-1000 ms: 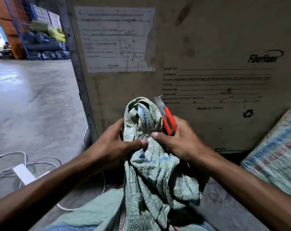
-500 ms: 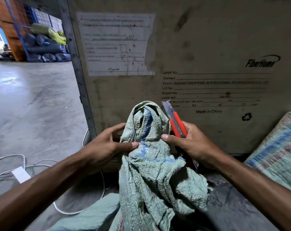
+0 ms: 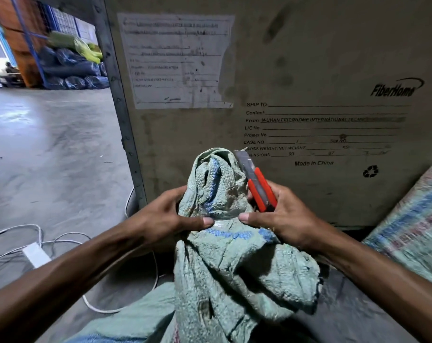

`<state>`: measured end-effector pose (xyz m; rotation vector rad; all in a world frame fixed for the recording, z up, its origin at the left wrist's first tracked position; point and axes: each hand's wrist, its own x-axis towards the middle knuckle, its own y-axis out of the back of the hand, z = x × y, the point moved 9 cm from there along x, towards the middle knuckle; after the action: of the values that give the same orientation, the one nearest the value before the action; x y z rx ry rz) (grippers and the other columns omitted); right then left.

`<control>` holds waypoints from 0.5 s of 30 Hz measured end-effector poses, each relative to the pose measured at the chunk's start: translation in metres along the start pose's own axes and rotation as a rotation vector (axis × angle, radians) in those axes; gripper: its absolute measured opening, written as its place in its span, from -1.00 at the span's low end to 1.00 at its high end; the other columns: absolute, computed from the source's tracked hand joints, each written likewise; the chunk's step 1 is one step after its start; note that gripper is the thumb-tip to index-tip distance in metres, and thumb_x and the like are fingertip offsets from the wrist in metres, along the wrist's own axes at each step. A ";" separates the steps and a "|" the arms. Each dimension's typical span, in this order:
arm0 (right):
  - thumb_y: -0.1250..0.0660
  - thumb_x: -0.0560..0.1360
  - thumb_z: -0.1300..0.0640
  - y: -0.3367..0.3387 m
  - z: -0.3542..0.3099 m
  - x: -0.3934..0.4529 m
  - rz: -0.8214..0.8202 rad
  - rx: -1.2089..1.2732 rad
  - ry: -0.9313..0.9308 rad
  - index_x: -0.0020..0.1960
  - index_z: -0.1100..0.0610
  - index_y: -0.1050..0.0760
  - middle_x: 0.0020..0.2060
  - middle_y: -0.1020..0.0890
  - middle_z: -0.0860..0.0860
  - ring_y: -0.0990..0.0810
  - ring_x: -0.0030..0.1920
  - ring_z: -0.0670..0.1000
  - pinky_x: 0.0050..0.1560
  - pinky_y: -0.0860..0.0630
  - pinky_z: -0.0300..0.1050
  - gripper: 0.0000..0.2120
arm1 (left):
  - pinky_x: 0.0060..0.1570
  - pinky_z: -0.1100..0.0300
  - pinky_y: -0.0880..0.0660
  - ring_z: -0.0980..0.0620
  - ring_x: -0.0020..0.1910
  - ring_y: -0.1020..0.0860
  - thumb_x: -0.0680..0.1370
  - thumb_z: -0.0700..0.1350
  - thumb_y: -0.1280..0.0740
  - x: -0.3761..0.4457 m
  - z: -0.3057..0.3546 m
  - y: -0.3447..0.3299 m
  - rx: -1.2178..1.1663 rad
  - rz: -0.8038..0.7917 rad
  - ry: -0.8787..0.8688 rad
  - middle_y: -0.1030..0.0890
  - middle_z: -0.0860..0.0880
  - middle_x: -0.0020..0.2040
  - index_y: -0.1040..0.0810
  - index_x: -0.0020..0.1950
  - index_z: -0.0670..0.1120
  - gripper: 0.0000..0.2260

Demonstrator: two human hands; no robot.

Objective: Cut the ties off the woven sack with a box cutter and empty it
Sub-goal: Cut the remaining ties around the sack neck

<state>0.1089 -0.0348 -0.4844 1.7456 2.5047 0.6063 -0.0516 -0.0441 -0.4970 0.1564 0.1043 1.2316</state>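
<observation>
Floor: bare grey concrete (image 3: pixel 49 154), scuffed. A large crate (image 3: pixel 309 58) stands upright on it, printed "FiberHome" and "Made in China", with a worn paper label (image 3: pixel 178 60) on its face. Left of the crate, white cables (image 3: pixel 61 241) lie loose on the floor; dark bagged goods (image 3: pixel 69 70) are stacked far beyond.

The woven sack (image 3: pixel 225 243), pale green with blue stripes, stands directly in front of the crate, neck bunched and bound by a tie (image 3: pixel 225 222).

The left hand (image 3: pixel 165 216) grips the neck. The right hand (image 3: pixel 281 219) grips the opposite side while clasping a red box cutter (image 3: pixel 257 181), blade extended upward.
</observation>
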 end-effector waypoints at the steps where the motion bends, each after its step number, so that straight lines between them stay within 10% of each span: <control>1: -0.48 0.35 0.26 0.000 0.002 0.000 -0.010 0.024 -0.012 -0.14 0.09 -0.42 -0.40 -0.36 -0.10 -0.40 -0.39 -0.14 -0.29 -0.43 -0.32 -0.75 | -0.16 0.16 -0.62 -0.06 -0.07 -0.67 0.42 -0.38 -0.41 0.000 -0.001 0.000 -0.008 -0.013 0.005 -0.71 -0.15 0.03 -0.55 0.16 -0.17 -0.66; 8: -0.50 0.31 0.27 0.002 0.010 0.000 -0.048 0.150 -0.108 -0.15 0.10 -0.43 -0.50 -0.41 -0.07 -0.37 -0.55 -0.09 -0.54 -0.39 -0.27 -0.72 | -0.48 0.37 -0.47 0.13 -0.34 -0.61 0.41 -0.50 -0.33 0.002 -0.001 -0.001 -0.106 -0.079 0.019 -0.68 -0.03 -0.22 -0.53 0.12 -0.26 -0.68; 15: -0.49 0.35 0.23 0.018 0.003 0.002 0.144 0.004 -0.034 -0.12 0.15 -0.41 -0.45 -0.51 -0.05 -0.41 -0.48 -0.15 -0.41 -0.41 -0.32 -0.75 | -0.29 0.25 -0.58 0.10 -0.24 -0.65 0.43 -0.28 -0.45 0.005 -0.002 0.013 0.058 0.107 0.011 -0.69 -0.01 -0.11 -0.50 0.20 -0.10 -0.64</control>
<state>0.1249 -0.0265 -0.4804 1.9336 2.3749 0.5734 -0.0626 -0.0346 -0.4970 0.2075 0.1423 1.3368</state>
